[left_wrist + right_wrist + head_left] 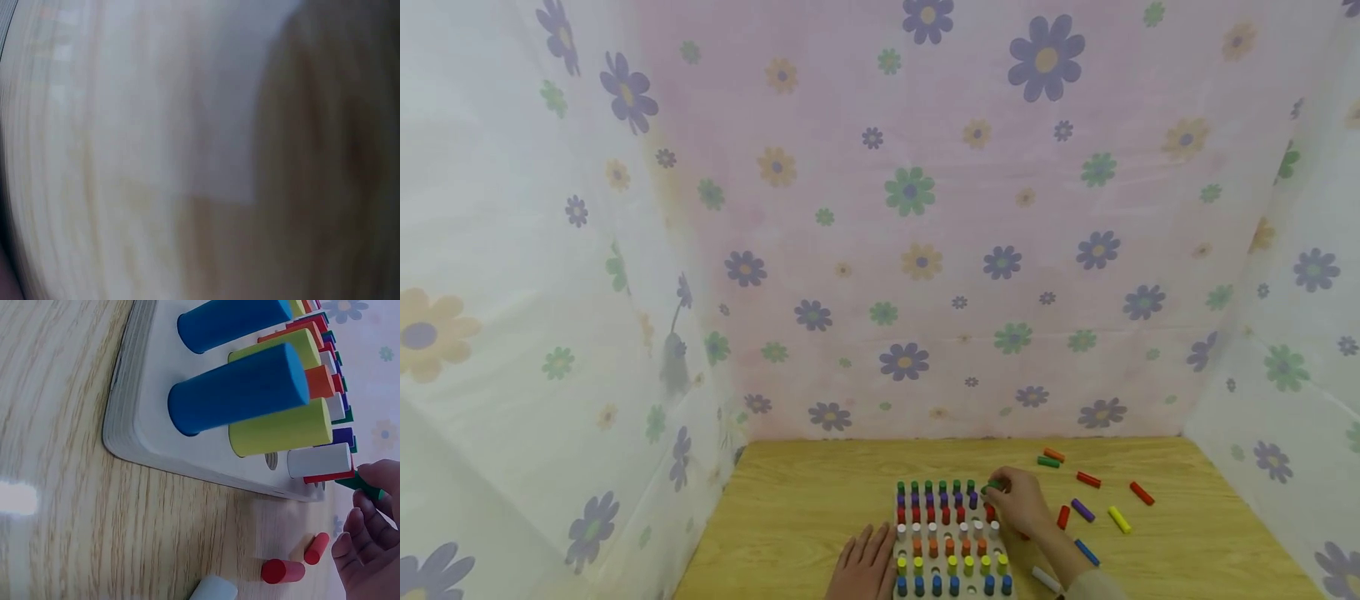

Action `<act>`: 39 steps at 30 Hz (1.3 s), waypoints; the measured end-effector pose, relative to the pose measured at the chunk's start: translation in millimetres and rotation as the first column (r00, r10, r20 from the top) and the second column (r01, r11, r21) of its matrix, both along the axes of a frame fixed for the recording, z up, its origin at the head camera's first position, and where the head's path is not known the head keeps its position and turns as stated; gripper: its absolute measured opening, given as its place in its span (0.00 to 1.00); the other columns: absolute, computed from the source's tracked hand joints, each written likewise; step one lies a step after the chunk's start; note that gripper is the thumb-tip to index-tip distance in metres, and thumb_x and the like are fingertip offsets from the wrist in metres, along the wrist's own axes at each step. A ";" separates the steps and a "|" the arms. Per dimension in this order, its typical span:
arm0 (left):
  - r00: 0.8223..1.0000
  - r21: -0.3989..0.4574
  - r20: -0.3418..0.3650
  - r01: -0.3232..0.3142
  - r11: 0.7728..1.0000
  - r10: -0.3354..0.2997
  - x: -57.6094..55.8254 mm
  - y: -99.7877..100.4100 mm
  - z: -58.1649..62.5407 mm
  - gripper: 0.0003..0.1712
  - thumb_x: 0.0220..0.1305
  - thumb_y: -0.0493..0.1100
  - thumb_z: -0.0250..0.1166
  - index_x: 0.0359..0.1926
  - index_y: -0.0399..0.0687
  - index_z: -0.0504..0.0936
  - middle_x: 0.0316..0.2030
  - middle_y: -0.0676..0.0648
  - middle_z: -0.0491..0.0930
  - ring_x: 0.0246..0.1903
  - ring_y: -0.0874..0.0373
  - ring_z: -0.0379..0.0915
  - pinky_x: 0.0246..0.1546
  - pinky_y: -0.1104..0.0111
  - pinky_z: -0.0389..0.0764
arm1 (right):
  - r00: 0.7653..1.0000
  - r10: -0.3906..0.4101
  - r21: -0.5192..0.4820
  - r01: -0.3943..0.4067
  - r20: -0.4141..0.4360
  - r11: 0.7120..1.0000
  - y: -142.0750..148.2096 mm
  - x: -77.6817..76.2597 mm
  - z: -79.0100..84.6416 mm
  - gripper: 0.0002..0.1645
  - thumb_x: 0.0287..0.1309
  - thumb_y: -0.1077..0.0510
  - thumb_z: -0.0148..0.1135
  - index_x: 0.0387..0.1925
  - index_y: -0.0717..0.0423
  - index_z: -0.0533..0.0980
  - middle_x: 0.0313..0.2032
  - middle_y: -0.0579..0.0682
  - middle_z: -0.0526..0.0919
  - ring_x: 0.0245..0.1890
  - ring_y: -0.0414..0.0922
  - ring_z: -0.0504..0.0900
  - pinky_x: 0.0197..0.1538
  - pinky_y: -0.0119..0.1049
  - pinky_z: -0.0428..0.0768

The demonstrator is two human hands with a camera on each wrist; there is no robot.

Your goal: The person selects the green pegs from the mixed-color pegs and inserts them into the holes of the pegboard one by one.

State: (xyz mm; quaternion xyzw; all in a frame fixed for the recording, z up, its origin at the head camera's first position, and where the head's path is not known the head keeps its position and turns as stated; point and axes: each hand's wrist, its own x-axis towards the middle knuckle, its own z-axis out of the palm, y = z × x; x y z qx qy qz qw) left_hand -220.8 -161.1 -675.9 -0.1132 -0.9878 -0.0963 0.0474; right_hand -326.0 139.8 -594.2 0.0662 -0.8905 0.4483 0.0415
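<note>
A white pegboard (149, 415) stands on the table, with rows of coloured pegs upright in it: green at the back, then purple, red, white, orange, yellow and blue. Several of its holes have no peg. At the far right corner my right hand (1018, 500) pinches a green peg (357, 484) between thumb and fingertips. The right wrist view shows this peg tilted, just past a white peg (320, 460) and a red one; whether its end is in a hole is hidden. Beside the board's left edge, my left hand (863, 562) rests with fingers extended. The left wrist view is blurred.
Loose pegs lie on the wooden table (790, 500) to the right, among them a yellow peg (1119, 520), a purple peg (1082, 510), a blue peg (1086, 552) and several red ones. A white peg (214, 589) lies near the right forearm. Flowered curtains surround the table.
</note>
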 end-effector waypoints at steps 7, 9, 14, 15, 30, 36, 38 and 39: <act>1.000 -0.008 -0.007 0.008 1.000 -0.008 -0.9 -0.1 2.2 0.37 0.81 0.68 0.29 0.76 0.63 0.68 0.73 0.54 0.69 0.73 0.47 0.62 0.75 0.48 0.64 | 0.999 -0.013 0.030 0.014 -0.033 0.999 -6.3 -1.2 -0.5 0.02 0.61 0.67 0.69 0.35 0.62 0.82 0.28 0.48 0.81 0.28 0.42 0.76 0.29 0.34 0.77; 1.000 -0.016 -0.007 0.007 1.000 -0.007 -1.6 0.0 3.2 0.37 0.81 0.68 0.28 0.76 0.63 0.68 0.73 0.54 0.69 0.73 0.47 0.62 0.75 0.48 0.63 | 0.999 -0.019 0.029 0.020 -0.034 0.999 -7.9 -2.2 -1.0 0.02 0.61 0.67 0.69 0.35 0.63 0.82 0.28 0.48 0.81 0.28 0.41 0.76 0.29 0.34 0.78; 1.000 -0.043 -0.006 0.004 0.999 -0.004 -3.5 0.1 4.0 0.38 0.81 0.68 0.27 0.76 0.62 0.68 0.73 0.54 0.69 0.73 0.47 0.62 0.74 0.49 0.64 | 0.999 -0.017 0.029 0.018 -0.027 0.999 -10.0 -5.7 -3.5 0.02 0.61 0.67 0.69 0.35 0.64 0.82 0.28 0.49 0.81 0.27 0.42 0.76 0.28 0.34 0.78; 1.000 -0.043 -0.003 0.001 0.999 -0.001 -3.5 0.1 4.2 0.38 0.81 0.68 0.27 0.76 0.62 0.68 0.73 0.54 0.69 0.73 0.48 0.62 0.75 0.49 0.64 | 0.999 -0.016 0.037 0.017 -0.029 0.999 -9.9 -6.4 -3.9 0.02 0.61 0.67 0.69 0.35 0.64 0.82 0.28 0.49 0.81 0.27 0.42 0.76 0.28 0.35 0.78; 1.000 -0.022 0.026 -0.009 1.000 0.009 -0.5 -2.2 3.3 0.38 0.80 0.69 0.28 0.76 0.62 0.68 0.73 0.55 0.69 0.73 0.47 0.62 0.74 0.49 0.64 | 0.999 -0.039 0.028 0.039 0.000 0.999 -14.7 -7.4 -9.5 0.02 0.61 0.68 0.67 0.35 0.65 0.82 0.28 0.49 0.80 0.28 0.43 0.76 0.29 0.35 0.80; 1.000 -0.007 0.031 -0.002 1.000 0.002 0.0 -1.0 3.2 0.37 0.81 0.68 0.29 0.76 0.62 0.68 0.73 0.54 0.69 0.73 0.47 0.62 0.74 0.49 0.64 | 0.999 -0.047 0.003 0.047 0.010 0.999 -17.4 -7.0 -10.7 0.02 0.59 0.68 0.68 0.34 0.65 0.82 0.27 0.50 0.81 0.28 0.43 0.77 0.28 0.34 0.80; 1.000 -0.012 0.022 0.001 1.000 0.000 0.3 -0.5 3.6 0.37 0.81 0.67 0.29 0.76 0.62 0.68 0.73 0.54 0.69 0.73 0.47 0.63 0.74 0.48 0.65 | 0.999 -0.050 0.007 0.050 0.012 0.999 -17.7 -7.4 -11.3 0.02 0.59 0.68 0.68 0.34 0.65 0.82 0.27 0.50 0.81 0.28 0.43 0.77 0.28 0.34 0.80; 1.000 -0.008 0.018 0.001 1.000 -0.001 0.3 -0.4 3.5 0.36 0.81 0.67 0.30 0.76 0.62 0.69 0.72 0.54 0.69 0.72 0.47 0.63 0.73 0.48 0.66 | 0.999 -0.052 0.011 0.052 0.014 0.999 -17.6 -7.8 -11.6 0.01 0.59 0.68 0.67 0.34 0.65 0.82 0.27 0.50 0.81 0.28 0.43 0.77 0.28 0.34 0.80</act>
